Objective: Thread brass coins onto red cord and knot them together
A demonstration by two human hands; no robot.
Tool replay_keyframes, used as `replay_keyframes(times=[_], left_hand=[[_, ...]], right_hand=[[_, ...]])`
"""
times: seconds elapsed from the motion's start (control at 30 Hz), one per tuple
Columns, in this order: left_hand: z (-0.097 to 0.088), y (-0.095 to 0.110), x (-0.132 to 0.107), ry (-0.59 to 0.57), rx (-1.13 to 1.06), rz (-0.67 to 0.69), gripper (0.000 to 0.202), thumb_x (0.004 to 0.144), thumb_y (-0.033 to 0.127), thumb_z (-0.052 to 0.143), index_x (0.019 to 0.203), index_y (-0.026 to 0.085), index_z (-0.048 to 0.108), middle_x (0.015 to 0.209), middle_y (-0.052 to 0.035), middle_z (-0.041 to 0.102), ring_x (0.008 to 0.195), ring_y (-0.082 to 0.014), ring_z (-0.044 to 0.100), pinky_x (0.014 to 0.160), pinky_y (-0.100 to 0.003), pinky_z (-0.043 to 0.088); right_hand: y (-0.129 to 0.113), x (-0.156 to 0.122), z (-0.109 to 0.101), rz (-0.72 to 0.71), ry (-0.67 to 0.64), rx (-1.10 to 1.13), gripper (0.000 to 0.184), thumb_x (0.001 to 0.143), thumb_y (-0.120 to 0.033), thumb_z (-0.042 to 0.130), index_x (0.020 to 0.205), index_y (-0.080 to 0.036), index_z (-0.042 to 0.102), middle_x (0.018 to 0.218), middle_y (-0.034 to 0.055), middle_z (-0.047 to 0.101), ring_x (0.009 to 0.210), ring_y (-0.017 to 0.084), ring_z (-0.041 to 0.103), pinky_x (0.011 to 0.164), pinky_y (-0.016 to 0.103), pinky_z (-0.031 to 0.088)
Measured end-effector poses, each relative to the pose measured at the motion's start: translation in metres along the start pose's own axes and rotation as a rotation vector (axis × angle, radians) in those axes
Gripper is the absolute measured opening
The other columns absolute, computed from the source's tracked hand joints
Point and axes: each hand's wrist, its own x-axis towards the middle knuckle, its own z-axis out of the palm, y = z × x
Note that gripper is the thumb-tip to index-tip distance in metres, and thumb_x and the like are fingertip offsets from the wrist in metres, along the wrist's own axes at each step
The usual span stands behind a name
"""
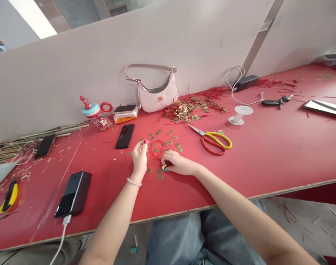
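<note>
My left hand (139, 156) is raised a little above the red table (267, 154), its fingertips pinched on the end of a red cord (156, 150) that loops between both hands. My right hand (176, 163) rests on the table with fingers curled, pinching a small brass coin (164, 167) at its fingertips. Several loose brass coins (168, 141) with holes lie scattered around and beyond both hands. A bead bracelet sits on my left wrist.
A heap of coins and red cords (190, 107) lies by a pink handbag (156, 94). Red-and-yellow scissors (213, 141), a white spool (239, 115), phones (125, 135), a power bank (73, 193) and a bottle (97, 114) are around. A white partition stands behind.
</note>
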Motion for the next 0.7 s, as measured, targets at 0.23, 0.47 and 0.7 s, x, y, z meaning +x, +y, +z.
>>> replay_keyframes(times=[0.23,0.47,0.7], left_hand=[[0.005,0.011,-0.010,-0.227,0.291,0.150,0.025,0.080,0.037,0.055,0.080,0.013,0.064,0.077,-0.0058,0.066,0.054,-0.0082,0.051,0.056,-0.021,0.044],[0.002,0.009,-0.012,-0.312,0.552,0.304,0.017,0.078,0.028,0.057,0.082,0.014,0.066,0.076,-0.0065,0.070,0.068,-0.0154,0.063,0.065,-0.025,0.050],[0.003,0.006,-0.017,-0.401,0.716,0.533,0.014,0.080,0.023,0.055,0.084,0.016,0.067,0.080,-0.0066,0.070,0.069,-0.0154,0.064,0.063,-0.025,0.050]], right_hand=[[0.002,-0.001,0.001,-0.024,0.011,0.089,0.018,0.071,-0.007,0.058,0.087,-0.017,0.059,0.080,0.0021,0.057,0.071,0.011,0.050,0.068,0.023,0.040],[0.004,0.001,-0.002,0.043,0.362,0.124,0.020,0.077,-0.020,0.057,0.096,-0.018,0.060,0.082,0.0033,0.058,0.075,0.013,0.051,0.071,0.026,0.042],[0.005,0.005,-0.002,0.175,0.601,0.306,0.012,0.076,-0.025,0.059,0.084,-0.019,0.064,0.070,-0.0003,0.057,0.059,0.009,0.045,0.059,0.024,0.039]])
